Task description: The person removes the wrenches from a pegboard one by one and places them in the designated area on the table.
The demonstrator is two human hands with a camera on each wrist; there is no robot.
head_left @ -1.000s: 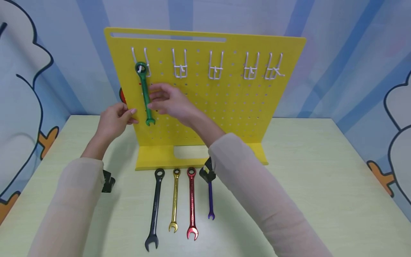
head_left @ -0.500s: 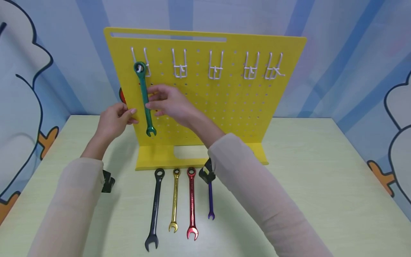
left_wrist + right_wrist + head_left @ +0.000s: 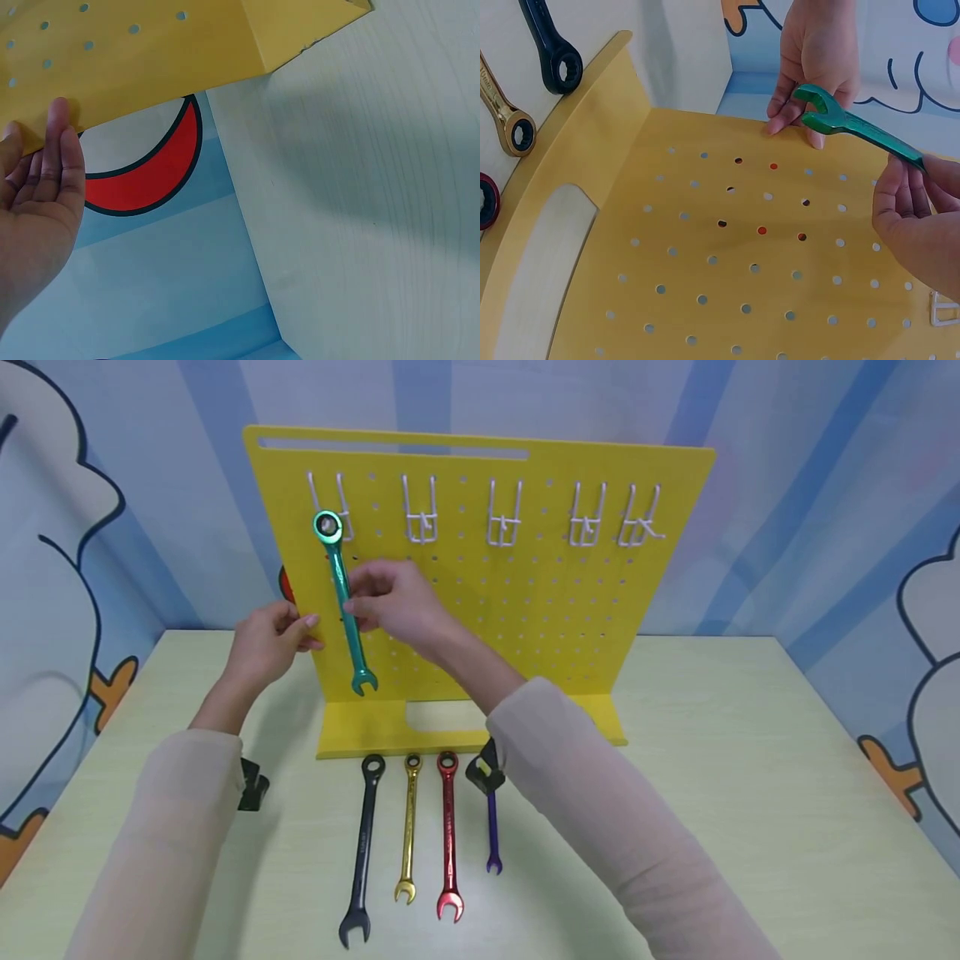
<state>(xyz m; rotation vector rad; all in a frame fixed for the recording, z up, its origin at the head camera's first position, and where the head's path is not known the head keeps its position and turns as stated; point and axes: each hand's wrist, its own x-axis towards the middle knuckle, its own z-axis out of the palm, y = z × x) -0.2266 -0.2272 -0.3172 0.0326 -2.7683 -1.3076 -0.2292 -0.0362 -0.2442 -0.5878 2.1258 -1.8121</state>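
Observation:
My right hand [image 3: 405,606] pinches a green combination wrench [image 3: 348,610] between thumb and fingers, partway down its shaft. Its ring end lies over the leftmost white hook [image 3: 343,506], its open jaw pointing down; whether the hook's prong is still through the ring, I cannot tell. In the right wrist view the wrench [image 3: 877,136] stands off the board's face. My left hand [image 3: 266,639] holds the left edge of the yellow pegboard [image 3: 480,610]; in the left wrist view its fingertips [image 3: 58,112] lie against the board's edge.
Several more white hooks [image 3: 503,518] line the board's upper part. On the table before its base lie a black wrench [image 3: 362,852], a gold wrench [image 3: 408,835], a red wrench [image 3: 448,835] and a purple wrench [image 3: 492,831], partly covered by the right wrist's camera mount.
The green wrench's open end has swung down and outward from the board, and its ring end has dropped slightly. My right fingers have closed in on the shaft. The left hand stays put.

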